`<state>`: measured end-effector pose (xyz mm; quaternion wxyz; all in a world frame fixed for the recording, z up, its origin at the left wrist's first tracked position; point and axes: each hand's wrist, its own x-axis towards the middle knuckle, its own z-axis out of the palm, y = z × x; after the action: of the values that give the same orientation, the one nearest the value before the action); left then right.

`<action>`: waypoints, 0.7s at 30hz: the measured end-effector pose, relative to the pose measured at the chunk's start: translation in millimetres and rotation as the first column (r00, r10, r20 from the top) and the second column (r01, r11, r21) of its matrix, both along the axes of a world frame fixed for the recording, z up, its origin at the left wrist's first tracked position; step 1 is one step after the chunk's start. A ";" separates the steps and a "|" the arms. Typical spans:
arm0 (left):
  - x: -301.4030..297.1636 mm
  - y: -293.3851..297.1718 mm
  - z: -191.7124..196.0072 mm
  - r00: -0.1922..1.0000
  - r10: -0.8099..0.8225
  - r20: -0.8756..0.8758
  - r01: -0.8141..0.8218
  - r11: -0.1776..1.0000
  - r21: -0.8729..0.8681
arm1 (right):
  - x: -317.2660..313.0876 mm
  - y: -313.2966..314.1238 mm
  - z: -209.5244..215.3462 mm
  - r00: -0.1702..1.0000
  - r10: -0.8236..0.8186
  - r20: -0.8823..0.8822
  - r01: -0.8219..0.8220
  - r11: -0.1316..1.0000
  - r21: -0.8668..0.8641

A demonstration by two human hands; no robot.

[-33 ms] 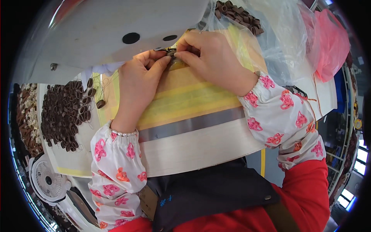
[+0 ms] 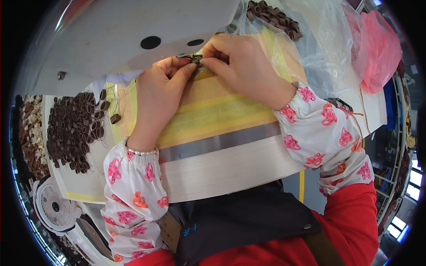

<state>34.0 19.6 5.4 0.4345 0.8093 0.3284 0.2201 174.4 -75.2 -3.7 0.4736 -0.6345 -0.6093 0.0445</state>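
Observation:
Under the white housing of what looks like a sewing machine (image 2: 111, 48), my two hands meet at a small lit spot. My left hand (image 2: 157, 95) is closed, thumb and fingers pinching one side of a small brown piece (image 2: 197, 61). From the other side my right hand (image 2: 242, 62) pinches at the same piece, its thumb and forefinger pressed close. The fingertips mostly cover the piece, so its shape is hard to make out. Beneath the hands lies a tan work surface with yellow tape (image 2: 222, 111).
A heap of dark brown loops with loose threads (image 2: 75, 128) lies at left, one loop (image 2: 116, 119) apart from it. More brown loops (image 2: 275, 20) sit by clear plastic (image 2: 324, 44) at far right, beside a pink bag (image 2: 381, 51). A white fan (image 2: 53, 206) stands lower left.

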 end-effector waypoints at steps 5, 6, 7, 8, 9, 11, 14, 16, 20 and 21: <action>0.6 5.7 -4.0 1.000 -0.023 -0.014 0.023 1.000 0.007 | -1.7 0.8 1.4 0.998 -0.038 0.058 0.039 0.999 -0.012; 0.9 6.0 -3.8 0.999 -0.025 -0.021 0.026 1.000 0.008 | -2.1 0.4 2.0 0.996 -0.048 0.073 0.050 0.998 -0.024; 1.4 6.0 -3.4 0.999 -0.028 -0.028 0.028 1.000 0.010 | -2.5 -0.5 2.7 0.994 -0.058 0.088 0.062 0.997 -0.036; 1.7 6.2 -3.3 0.999 -0.030 -0.035 0.031 0.999 0.012 | -2.7 -0.8 2.7 0.992 -0.068 0.103 0.073 0.996 -0.047; 1.4 7.2 -3.9 0.999 -0.027 -0.032 0.028 0.999 0.018 | -2.9 -0.5 2.9 0.990 -0.069 0.123 0.077 0.996 -0.055; 0.3 9.2 -6.1 0.999 -0.021 -0.025 0.021 0.999 0.029 | -3.2 0.3 3.4 0.984 -0.071 0.162 0.083 0.994 -0.070; 2.4 5.6 -0.8 0.997 -0.002 -0.076 0.006 0.999 0.048 | -3.6 -1.0 3.4 0.976 -0.097 0.195 0.118 0.988 -0.103; 1.8 6.0 -1.1 0.998 -0.011 -0.069 0.014 0.999 0.040 | -4.4 -1.4 4.1 0.974 -0.105 0.201 0.128 0.987 -0.100; 0.8 6.9 -6.0 1.000 -0.016 0.000 0.016 0.999 0.041 | -6.6 -0.4 6.2 0.964 -0.121 0.237 0.147 0.985 -0.095; 1.6 6.6 -5.6 1.000 -0.017 -0.005 0.017 0.999 0.047 | -5.9 -0.2 4.9 0.962 -0.130 0.239 0.150 0.986 -0.067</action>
<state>35.6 26.2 -0.2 0.4164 0.8225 0.3174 0.2222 168.6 -75.4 1.2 0.3735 -0.6961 -0.6119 -0.0385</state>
